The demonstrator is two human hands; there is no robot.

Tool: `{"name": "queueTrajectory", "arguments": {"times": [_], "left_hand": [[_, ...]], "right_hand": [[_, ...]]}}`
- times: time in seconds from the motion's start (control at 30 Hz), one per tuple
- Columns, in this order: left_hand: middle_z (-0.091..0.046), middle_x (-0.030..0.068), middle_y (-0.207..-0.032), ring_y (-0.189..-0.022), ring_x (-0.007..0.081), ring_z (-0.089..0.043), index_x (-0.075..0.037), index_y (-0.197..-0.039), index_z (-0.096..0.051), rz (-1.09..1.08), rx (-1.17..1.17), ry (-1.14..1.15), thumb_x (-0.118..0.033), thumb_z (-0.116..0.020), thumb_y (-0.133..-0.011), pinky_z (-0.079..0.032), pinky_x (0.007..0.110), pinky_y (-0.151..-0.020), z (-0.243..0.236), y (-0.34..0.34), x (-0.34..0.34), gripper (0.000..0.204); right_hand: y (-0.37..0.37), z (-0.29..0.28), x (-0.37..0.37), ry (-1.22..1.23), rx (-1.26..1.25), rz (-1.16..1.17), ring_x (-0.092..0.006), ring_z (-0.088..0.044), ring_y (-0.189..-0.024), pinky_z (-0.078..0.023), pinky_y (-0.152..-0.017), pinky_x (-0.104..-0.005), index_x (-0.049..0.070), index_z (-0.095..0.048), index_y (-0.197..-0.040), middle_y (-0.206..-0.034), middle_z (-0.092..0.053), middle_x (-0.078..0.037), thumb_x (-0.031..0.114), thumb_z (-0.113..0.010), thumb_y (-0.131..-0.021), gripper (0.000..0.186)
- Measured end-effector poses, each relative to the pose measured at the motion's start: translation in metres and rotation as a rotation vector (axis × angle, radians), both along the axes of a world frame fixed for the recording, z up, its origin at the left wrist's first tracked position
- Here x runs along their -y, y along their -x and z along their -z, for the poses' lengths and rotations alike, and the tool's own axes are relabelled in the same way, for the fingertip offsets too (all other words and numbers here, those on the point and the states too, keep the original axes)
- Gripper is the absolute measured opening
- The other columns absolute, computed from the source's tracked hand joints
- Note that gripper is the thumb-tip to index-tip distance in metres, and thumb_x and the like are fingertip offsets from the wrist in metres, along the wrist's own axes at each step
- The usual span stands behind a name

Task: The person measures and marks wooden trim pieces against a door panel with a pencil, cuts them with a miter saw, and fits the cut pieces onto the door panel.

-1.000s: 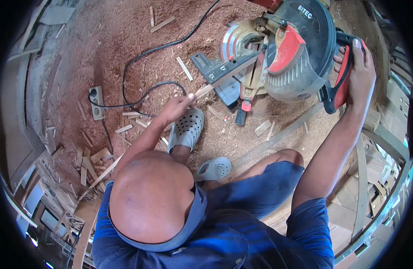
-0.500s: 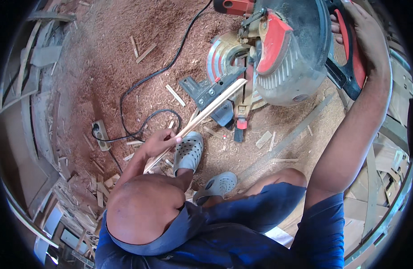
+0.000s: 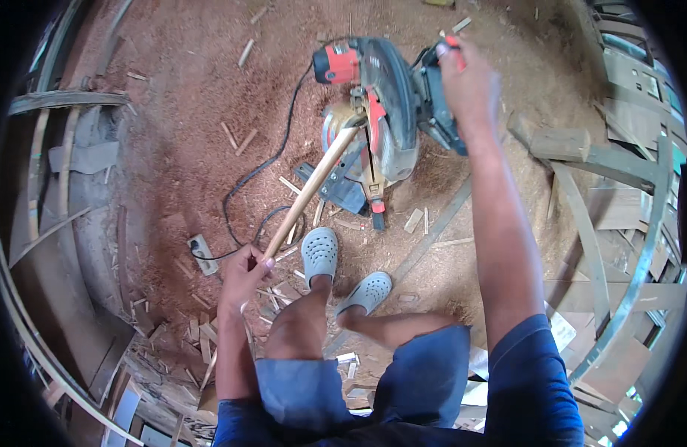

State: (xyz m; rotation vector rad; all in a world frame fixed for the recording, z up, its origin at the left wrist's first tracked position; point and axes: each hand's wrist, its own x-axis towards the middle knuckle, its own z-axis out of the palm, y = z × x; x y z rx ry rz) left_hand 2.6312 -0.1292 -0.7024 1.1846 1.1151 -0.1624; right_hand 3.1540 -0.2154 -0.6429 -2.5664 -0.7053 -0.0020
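My left hand (image 3: 249, 270) grips a long pale wooden strip (image 3: 310, 190), which slants up and right, its far end over the saw's table near the blade guard. The red and black miter saw (image 3: 388, 112) stands on the floor beyond my feet. My right hand (image 3: 466, 86) is closed around its red and black handle, slightly blurred. A grey metal fence (image 3: 334, 190) sits at the saw's left, partly behind the strip.
A black cord runs left to a power strip (image 3: 205, 253). Wood offcuts (image 3: 246, 140) lie scattered in red-brown sawdust. Stacked boards and frames (image 3: 614, 179) line the right side, more planks (image 3: 67, 104) the left. My grey clogs (image 3: 321, 249) are on the floor below the saw.
The view has pulled back, my knee dropping lower in it. My left hand has drawn the strip back from the fence, its far end now raised. The saw handle and right hand appear further left.
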Motion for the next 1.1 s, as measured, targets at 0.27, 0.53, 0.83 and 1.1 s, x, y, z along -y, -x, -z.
{"name": "queueTrajectory", "arguments": {"times": [0.27,0.53,0.83,1.1], "left_hand": [[-0.07,0.0024,-0.085,-0.074,0.0104,-0.068,-0.005,-0.097,-0.062,-0.019,0.093,0.044,-0.011,-0.078,-0.098,-0.057,0.029,-0.069,-0.213,0.03,0.004,0.017],[-0.071,-0.001,-0.084,-0.072,0.0058,-0.063,-0.004,-0.098,-0.07,-0.108,0.1,0.049,-0.013,-0.082,-0.095,-0.051,0.025,-0.064,-0.352,0.051,0.023,0.015],[-0.071,0.0013,-0.082,-0.072,0.0091,-0.065,-0.004,-0.097,-0.068,-0.103,0.17,-0.068,-0.008,-0.077,-0.098,-0.054,0.027,-0.067,-0.484,0.069,0.037,0.01],[-0.069,-0.0009,-0.085,-0.072,0.0068,-0.063,-0.003,-0.101,-0.07,-0.233,0.198,-0.191,-0.01,-0.08,-0.097,-0.053,0.026,-0.064,-0.533,0.118,0.05,0.013]], "right_hand": [[0.035,-0.084,0.005,0.28,-0.156,-0.174,-0.0476,-0.068,-0.119,-0.053,-0.103,-0.0541,0.001,-0.063,-0.143,-0.127,-0.071,-0.027,0.028,-0.058,-0.107,0.045],[0.176,-0.353,0.034,-0.655,-1.124,-0.423,-0.0132,-0.072,-0.099,-0.058,-0.087,-0.0316,0.002,-0.075,-0.127,-0.11,-0.077,-0.008,0.029,-0.065,-0.11,0.034],[0.223,-0.497,0.041,-0.702,-0.896,-0.407,-0.0095,-0.071,-0.084,-0.06,-0.075,-0.0279,0.0,-0.08,-0.113,-0.094,-0.077,-0.005,0.026,-0.065,-0.11,0.03],[0.253,-0.602,0.037,-0.857,-1.216,-0.508,-0.0183,-0.077,-0.09,-0.064,-0.08,-0.0334,-0.001,-0.072,-0.124,-0.109,-0.077,-0.013,0.034,-0.056,-0.114,0.04]]}}
